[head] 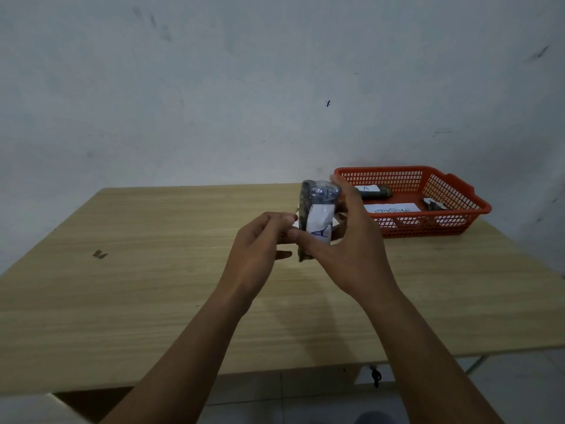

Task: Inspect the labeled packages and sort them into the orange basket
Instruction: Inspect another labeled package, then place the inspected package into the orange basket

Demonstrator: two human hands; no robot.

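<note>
1. Head view: a dark, plastic-wrapped package [318,215] stands upright in the air above the wooden table [153,286], near the centre of the picture. Its white label [320,223] faces the camera and bears a blue pen mark.
2. The right hand [351,249] grasps the package, thumb across its lower front at 6 o'clock, fingers curled behind its right side up to the top.
3. The left hand [260,240] sits at the package's 9 o'clock, fingers curled, fingertips touching its left edge; whether it truly grips is unclear.
4. The orange basket [458,191] lies on the table at 2 o'clock from the package, near the wall [244,87].
5. Inside the basket: a dark package with an "A" label [374,191] at the back, a white paper sign [394,208], and a small dark package [432,205] at the right.
</note>
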